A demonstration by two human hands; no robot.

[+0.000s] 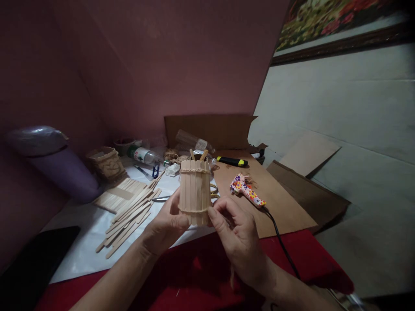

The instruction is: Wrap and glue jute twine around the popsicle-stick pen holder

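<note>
A cup made of upright craft sticks (195,188) is held up in the middle of the view. Twine (193,211) circles it near its base, and another band runs round just under the rim. My left hand (168,226) grips the cup from the left, thumb low on its front. On the other side, my right hand (238,229) pinches the twine at the lower band; a loose tail hangs beneath the hand. Behind the cup lie scissors (160,199), partly hidden by it. Two stick ends poke up beyond the rim; I cannot tell what they belong to.
Loose craft sticks (129,222) lie left on white paper. A floral glue gun (248,190) rests on cardboard (285,216), its cord running over the red cloth's edge. A utility knife (232,161), plastic bottles (144,154) and a decorated box (105,163) are farther back.
</note>
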